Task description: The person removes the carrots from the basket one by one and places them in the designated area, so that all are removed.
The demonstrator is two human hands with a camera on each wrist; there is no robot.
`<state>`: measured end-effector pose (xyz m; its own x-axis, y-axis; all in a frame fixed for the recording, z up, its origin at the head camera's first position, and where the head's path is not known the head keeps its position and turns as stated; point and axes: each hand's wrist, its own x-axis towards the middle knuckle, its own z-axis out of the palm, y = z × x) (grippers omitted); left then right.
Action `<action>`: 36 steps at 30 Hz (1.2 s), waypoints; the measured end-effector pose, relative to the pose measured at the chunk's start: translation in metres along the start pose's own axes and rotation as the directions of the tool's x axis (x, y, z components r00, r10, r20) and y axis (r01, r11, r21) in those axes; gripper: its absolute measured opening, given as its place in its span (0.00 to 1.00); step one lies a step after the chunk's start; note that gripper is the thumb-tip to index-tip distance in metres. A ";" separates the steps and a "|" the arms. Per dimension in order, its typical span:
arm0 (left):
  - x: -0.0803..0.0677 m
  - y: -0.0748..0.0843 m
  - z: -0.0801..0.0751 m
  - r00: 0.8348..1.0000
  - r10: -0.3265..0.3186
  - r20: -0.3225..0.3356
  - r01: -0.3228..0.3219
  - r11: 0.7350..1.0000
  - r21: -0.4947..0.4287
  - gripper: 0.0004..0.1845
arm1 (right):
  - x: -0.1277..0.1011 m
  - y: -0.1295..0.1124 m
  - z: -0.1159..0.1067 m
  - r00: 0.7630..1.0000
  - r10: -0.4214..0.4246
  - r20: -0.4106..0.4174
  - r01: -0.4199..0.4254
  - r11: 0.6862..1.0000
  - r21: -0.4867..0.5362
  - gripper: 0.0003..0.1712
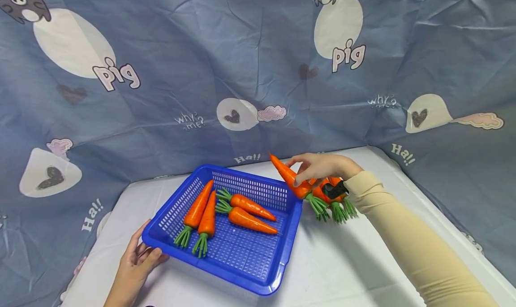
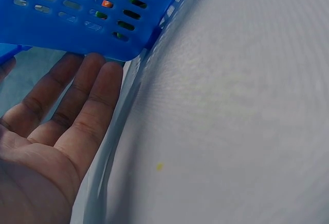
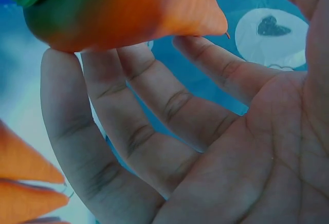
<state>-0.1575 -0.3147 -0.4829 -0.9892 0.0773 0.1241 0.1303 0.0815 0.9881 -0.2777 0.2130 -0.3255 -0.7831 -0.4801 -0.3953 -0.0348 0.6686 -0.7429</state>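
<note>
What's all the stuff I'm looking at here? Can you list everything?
Basket: one, blue, slotted plastic, on the table.
Carrots in basket: four, orange with green tops, lying flat.
Held carrot: one, orange, tip up, at the basket's right rim.
Loose carrots: orange, green tops, number unclear, on the table under the right wrist.
Table: one, white.
Backdrop cloth: one, blue-grey, pig cartoons.
Left hand: fingers straight, touching the basket's near-left corner.
Right hand: holds the held carrot; beige sleeve.

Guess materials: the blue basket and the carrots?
Blue basket: probably moulded plastic, glossy, with regular slotted walls and floor. Carrots, such as the one the right hand holds: likely plastic toys, given their uniform orange, slight sheen and stiff moulded green tops.
</note>
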 end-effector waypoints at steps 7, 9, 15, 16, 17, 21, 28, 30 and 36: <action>0.001 0.000 0.004 1.000 -0.026 -0.006 0.026 1.000 -0.006 0.41 | -0.009 0.016 -0.011 0.999 0.025 -0.036 -0.025 1.000 0.000 0.40; 0.001 0.000 0.005 1.000 -0.027 -0.004 0.027 1.000 -0.012 0.40 | -0.011 0.022 -0.013 0.998 0.040 -0.048 -0.039 0.999 0.007 0.40; 0.001 0.001 0.006 1.000 -0.015 0.003 0.015 1.000 -0.014 0.40 | -0.015 0.038 -0.020 0.996 0.058 -0.068 -0.055 0.997 0.047 0.42; 0.001 0.001 0.006 1.000 -0.011 0.006 0.011 1.000 -0.016 0.40 | -0.016 0.040 -0.021 0.996 0.061 -0.073 -0.057 0.997 0.051 0.42; 0.001 0.001 0.006 1.000 -0.007 0.009 0.007 1.000 -0.020 0.40 | -0.018 0.042 -0.022 0.995 0.065 -0.077 -0.061 0.997 0.056 0.43; 0.000 0.001 0.004 1.000 0.004 0.016 -0.003 1.000 -0.029 0.40 | -0.024 0.052 -0.029 0.993 0.074 -0.093 -0.069 0.996 0.057 0.44; 0.000 -0.002 0.004 0.999 0.024 0.022 -0.023 0.999 -0.045 0.40 | -0.029 0.077 -0.038 0.982 0.126 -0.138 -0.112 0.988 0.107 0.43; 0.000 -0.002 0.004 0.999 0.031 0.020 -0.030 0.998 -0.053 0.40 | -0.030 0.086 -0.040 0.978 0.145 -0.152 -0.127 0.984 0.123 0.43; 0.000 -0.001 0.005 1.000 0.019 0.016 -0.019 0.999 -0.037 0.39 | -0.037 0.108 -0.046 0.964 0.199 -0.175 -0.173 0.973 0.155 0.46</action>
<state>-0.1571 -0.3104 -0.4843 -0.9853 0.0952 0.1416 0.1462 0.0427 0.9883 -0.2811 0.3293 -0.3661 -0.8705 -0.2308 -0.4348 0.1974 0.6454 -0.7379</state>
